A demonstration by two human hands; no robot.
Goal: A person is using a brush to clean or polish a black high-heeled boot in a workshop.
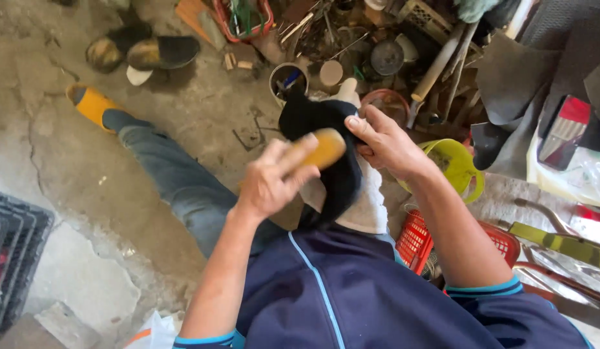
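Observation:
My left hand (272,178) grips a wooden-backed brush (324,148) and presses it against a black shoe (326,148) held in front of me. My right hand (384,142) holds the shoe from the right side, fingers on its upper edge. The shoe rests over a white cloth (371,207) on my lap. My outstretched leg in blue jeans (177,181) ends in a yellow slipper (90,103) on the concrete floor.
A pair of dark shoes (145,52) lies on the floor at upper left. Tins, tools and a wooden handle (435,64) clutter the top. A yellow-green bucket (458,165) and a red basket (416,242) stand to my right, a black crate (12,258) at far left.

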